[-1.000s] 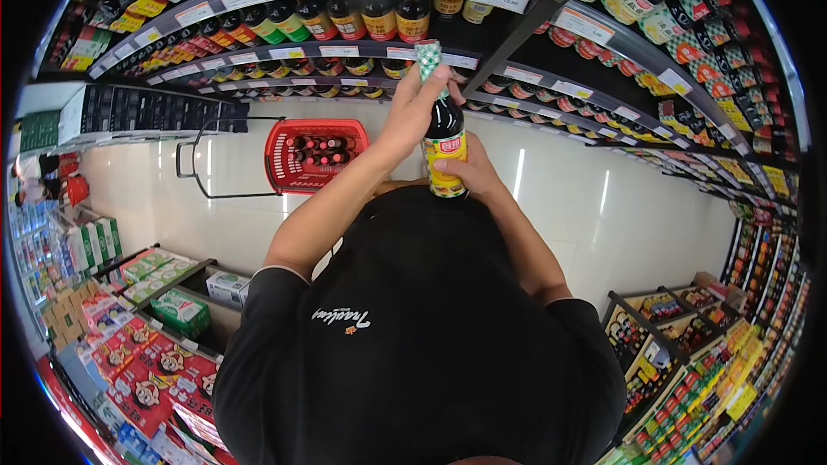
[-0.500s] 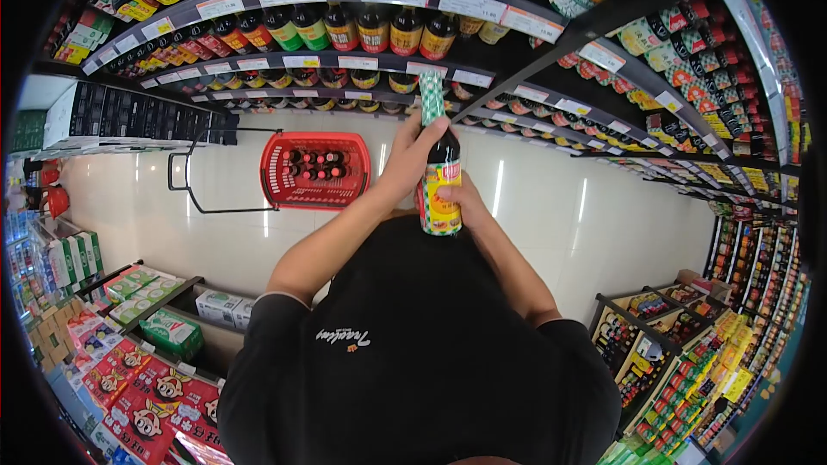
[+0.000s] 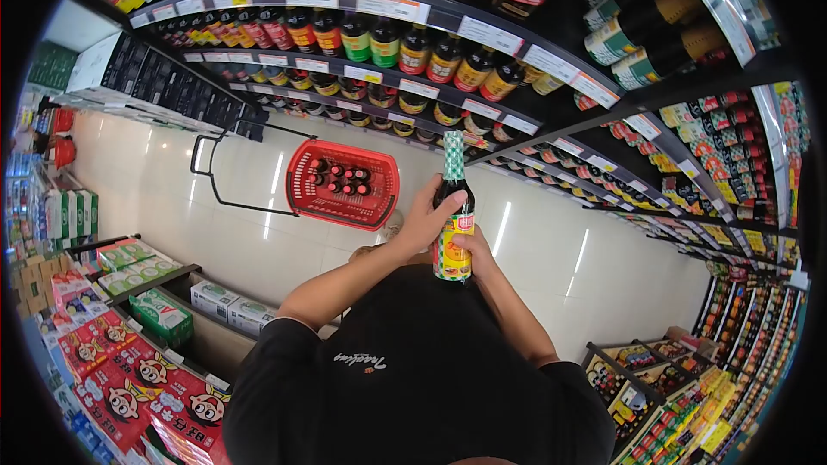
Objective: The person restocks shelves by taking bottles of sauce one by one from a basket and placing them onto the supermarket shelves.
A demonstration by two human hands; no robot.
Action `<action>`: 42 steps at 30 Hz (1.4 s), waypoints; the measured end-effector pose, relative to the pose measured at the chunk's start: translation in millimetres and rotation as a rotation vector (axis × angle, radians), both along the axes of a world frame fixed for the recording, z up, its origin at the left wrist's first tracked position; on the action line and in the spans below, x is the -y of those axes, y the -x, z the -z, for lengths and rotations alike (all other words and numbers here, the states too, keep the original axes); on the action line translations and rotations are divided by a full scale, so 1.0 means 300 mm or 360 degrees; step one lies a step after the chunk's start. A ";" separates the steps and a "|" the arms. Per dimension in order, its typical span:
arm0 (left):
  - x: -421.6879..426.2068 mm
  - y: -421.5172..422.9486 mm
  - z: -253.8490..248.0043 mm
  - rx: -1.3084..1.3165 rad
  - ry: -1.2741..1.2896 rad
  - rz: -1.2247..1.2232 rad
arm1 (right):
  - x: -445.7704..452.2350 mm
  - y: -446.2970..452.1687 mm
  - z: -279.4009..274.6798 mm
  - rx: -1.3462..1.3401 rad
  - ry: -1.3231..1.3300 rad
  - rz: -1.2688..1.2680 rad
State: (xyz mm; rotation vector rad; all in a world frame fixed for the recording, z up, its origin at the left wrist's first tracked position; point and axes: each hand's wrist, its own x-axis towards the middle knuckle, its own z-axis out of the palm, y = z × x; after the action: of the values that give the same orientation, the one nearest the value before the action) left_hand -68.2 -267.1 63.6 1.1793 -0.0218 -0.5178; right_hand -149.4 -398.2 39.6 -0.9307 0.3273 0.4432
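A dark sauce bottle [image 3: 454,263] with a green-and-white checked neck wrap and a yellow and red label stands nearly upright before my chest. My left hand [image 3: 431,220] is wrapped around its upper body, thumb across the dark glass below the neck. Lower down, my right hand [image 3: 474,250] grips the other side, its thumb lying on the yellow label. The fingers behind the bottle are hidden.
A red shopping basket [image 3: 345,220] with a long black handle stands on the floor to the left, holding several dark bottles [image 3: 353,174] with pinkish-red caps. Shelves of sauce bottles [image 3: 444,58] curve ahead and right. Red cartons [image 3: 103,344] are stacked behind left.
The view has tilted and shifted, so shelves and basket appear lower and further right. Both hands keep their hold on the bottle, which looks slightly lower in the picture.
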 end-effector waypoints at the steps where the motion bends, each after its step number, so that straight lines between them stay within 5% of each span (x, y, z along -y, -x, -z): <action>1: -0.011 0.009 -0.010 -0.0018 -0.0003 -0.0035 | -0.008 0.005 0.007 -0.0018 -0.0014 0.0001; 17: -0.005 0.118 0.036 0.0072 -0.0151 -0.0291 | 0.005 0.052 0.009 -0.0136 -0.0272 -0.0148; 42: 0.738 0.486 -0.020 0.0006 -0.0327 -0.0146 | 0.690 0.457 -0.061 -0.0073 -0.0368 0.0110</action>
State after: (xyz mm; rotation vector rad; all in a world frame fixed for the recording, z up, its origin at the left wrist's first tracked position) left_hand -214.2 -488.4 69.5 1.3755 0.0839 -0.4441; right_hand -286.6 -605.2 57.9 -0.6830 0.3410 0.4294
